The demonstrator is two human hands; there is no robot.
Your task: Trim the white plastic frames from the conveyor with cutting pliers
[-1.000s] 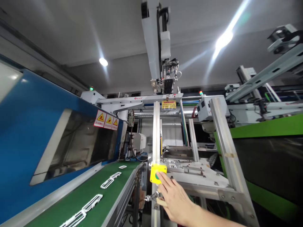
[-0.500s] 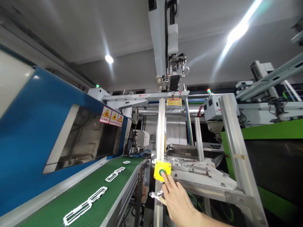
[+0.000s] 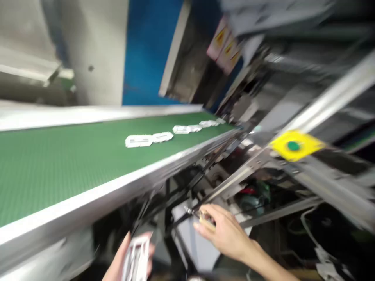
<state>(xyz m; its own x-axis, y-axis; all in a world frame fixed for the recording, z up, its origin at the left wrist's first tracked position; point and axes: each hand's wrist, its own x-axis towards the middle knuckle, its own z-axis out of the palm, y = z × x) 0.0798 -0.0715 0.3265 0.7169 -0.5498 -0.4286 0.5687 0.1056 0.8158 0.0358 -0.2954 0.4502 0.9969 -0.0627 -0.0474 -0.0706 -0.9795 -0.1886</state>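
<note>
At the bottom of the view, my left hand (image 3: 119, 257) is closed round white frame-like plastic parts (image 3: 136, 257). My right hand (image 3: 222, 230) grips a small tool with beige handles and a metal tip (image 3: 208, 222), perhaps nippers; motion blurs it. White linked frames (image 3: 139, 141) lie in a line on the green conveyor belt (image 3: 73, 164), beyond both hands. A yellow box (image 3: 307, 145) with a green button sits on a metal post, up and to the right of my right hand, apart from it.
The conveyor's metal side rail (image 3: 96, 193) runs diagonally between my hands and the belt. A blue machine (image 3: 146, 50) with warning labels stands behind the belt. Metal framing (image 3: 331, 183) and cables (image 3: 310, 230) fill the right side.
The view has swung down and left and tilted. My right hand has left the green button, the tool still in it. My left hand has come into view with white parts.
</note>
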